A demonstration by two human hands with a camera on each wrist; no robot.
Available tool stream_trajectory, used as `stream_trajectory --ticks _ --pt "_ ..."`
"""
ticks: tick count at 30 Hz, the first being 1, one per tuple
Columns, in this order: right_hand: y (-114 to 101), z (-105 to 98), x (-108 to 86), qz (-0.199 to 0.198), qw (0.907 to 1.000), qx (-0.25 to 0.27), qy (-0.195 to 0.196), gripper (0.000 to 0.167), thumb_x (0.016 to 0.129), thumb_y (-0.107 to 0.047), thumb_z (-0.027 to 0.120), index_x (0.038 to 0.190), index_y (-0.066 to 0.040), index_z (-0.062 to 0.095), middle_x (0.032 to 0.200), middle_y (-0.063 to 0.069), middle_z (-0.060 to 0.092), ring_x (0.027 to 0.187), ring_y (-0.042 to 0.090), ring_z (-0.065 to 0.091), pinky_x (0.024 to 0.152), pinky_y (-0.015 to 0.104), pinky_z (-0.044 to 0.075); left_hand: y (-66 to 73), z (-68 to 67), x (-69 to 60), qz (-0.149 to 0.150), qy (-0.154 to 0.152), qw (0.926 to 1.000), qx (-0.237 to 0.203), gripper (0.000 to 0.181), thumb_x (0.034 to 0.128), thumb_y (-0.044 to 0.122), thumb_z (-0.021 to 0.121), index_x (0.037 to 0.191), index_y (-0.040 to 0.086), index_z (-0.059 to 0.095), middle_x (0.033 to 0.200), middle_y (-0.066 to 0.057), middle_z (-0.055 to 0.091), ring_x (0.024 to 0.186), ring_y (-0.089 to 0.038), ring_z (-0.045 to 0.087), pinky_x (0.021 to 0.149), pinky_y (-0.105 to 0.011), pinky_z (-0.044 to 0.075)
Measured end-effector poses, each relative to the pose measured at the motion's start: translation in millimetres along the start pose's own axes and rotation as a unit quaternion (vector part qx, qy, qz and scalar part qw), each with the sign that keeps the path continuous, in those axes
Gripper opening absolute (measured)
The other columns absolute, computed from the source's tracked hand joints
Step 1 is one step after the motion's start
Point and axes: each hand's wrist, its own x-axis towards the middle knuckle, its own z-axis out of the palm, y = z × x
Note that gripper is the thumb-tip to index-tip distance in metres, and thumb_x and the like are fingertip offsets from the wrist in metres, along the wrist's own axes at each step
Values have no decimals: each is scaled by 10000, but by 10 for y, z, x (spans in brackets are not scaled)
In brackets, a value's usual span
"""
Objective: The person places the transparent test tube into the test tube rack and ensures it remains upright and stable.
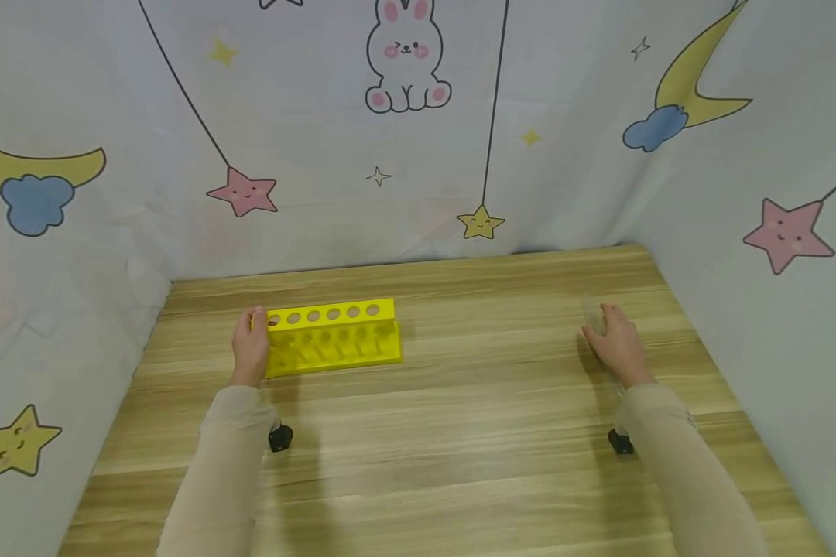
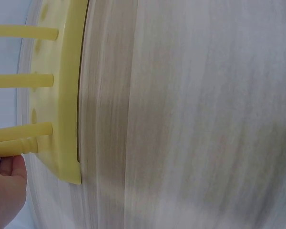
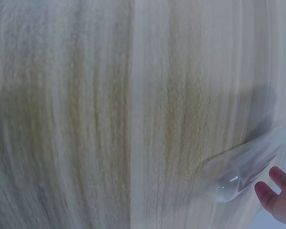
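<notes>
At the left of the table, my left hand (image 1: 251, 348) holds the left end of a yellow test tube rack (image 1: 330, 357). In the left wrist view its fingers (image 2: 19, 167) are curled at the rack's end post, and the rack's base (image 2: 69, 95) is on the wood. Far to the right, my right hand (image 1: 618, 344) is over a clear test tube (image 3: 229, 176) lying on the table. Its thumb is on one side of the tube and its fingers (image 3: 264, 193) on the other, apart from each other. The tube's upper part is partly hidden.
The wooden table (image 1: 460, 433) runs up to a white patterned cloth (image 1: 320, 116) at the back, with cloth on both sides too. A small black piece (image 1: 280, 438) shows by the left wrist and another black piece (image 1: 620, 442) by the right.
</notes>
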Motion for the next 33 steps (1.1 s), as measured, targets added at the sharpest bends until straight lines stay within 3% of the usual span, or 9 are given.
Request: stream_trajectory --ticks 9,15,33 --pt "0 15 14 75 9999 -12 -134 619 896 -306 465 1328 81 250 1344 301 285 1152 498 316 923 583 286 -6 -9 7 -48 -50 10000 -6 563 938 467 206 1223 11 372 1187 -184 471 1123 -297 394 904 -373 309" --pt "7 23 17 116 9998 38 -164 625 894 -312 465 1330 81 249 1336 306 293 1169 488 302 938 578 270 17 -24 -3 -122 -127 9998 -79 543 947 444 214 1229 4 359 1207 -201 457 1150 -315 374 949 -410 292" --pt "-9 -12 43 393 9982 109 -449 693 888 -403 448 1339 77 235 1304 320 330 1169 471 313 932 574 283 9 -34 -3 -29 -213 9997 -82 585 935 477 193 1241 4 350 1229 -204 445 1152 -314 372 942 -407 294"
